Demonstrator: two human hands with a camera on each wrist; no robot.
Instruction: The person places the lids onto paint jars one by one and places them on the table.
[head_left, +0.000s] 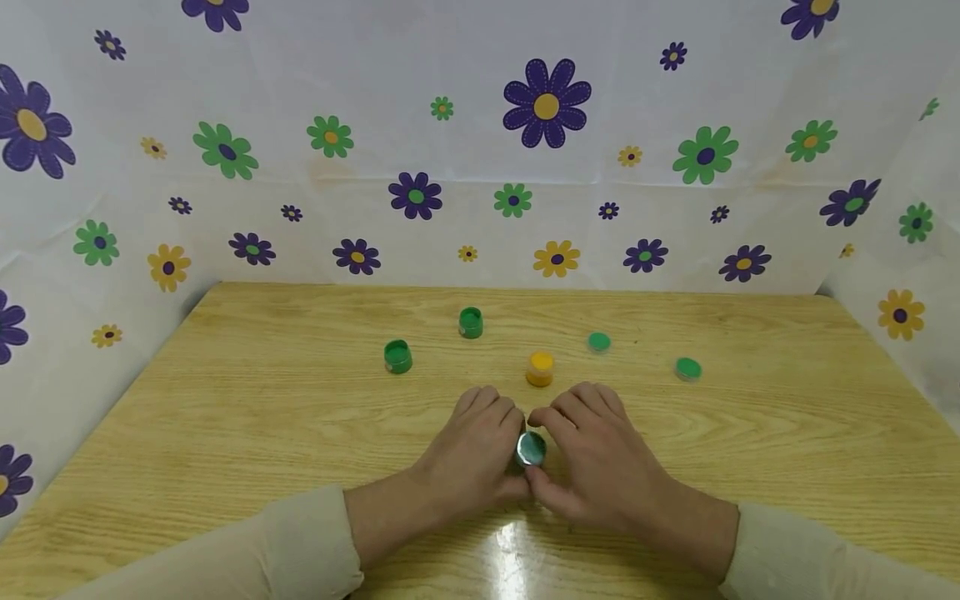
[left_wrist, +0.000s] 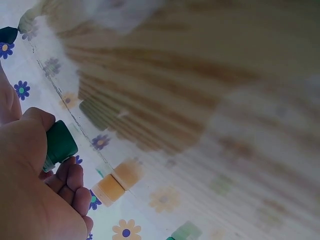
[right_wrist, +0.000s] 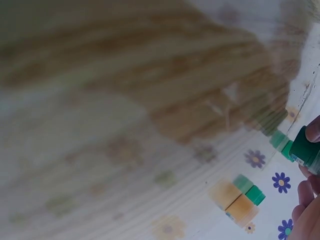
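Between the two hands, above the wooden table, is a small dark green paint jar [head_left: 531, 448] with a shiny round top facing the head camera. My left hand [head_left: 474, 446] grips it from the left; in the left wrist view the jar [left_wrist: 62, 142] shows beside the left hand [left_wrist: 25, 175]. From the other side, my right hand [head_left: 600, 454] pinches it, thumb at the near edge and index finger bent at the far edge. The right wrist view catches the jar [right_wrist: 305, 149] at its border, with part of the right hand [right_wrist: 307, 210].
A yellow paint jar [head_left: 540, 368] stands just beyond the hands. Two open green jars [head_left: 398, 357] are farther back on the left. Two green lids [head_left: 688, 369] lie to the right. A flowered cloth [head_left: 450, 150] hangs behind the table [head_left: 262, 400].
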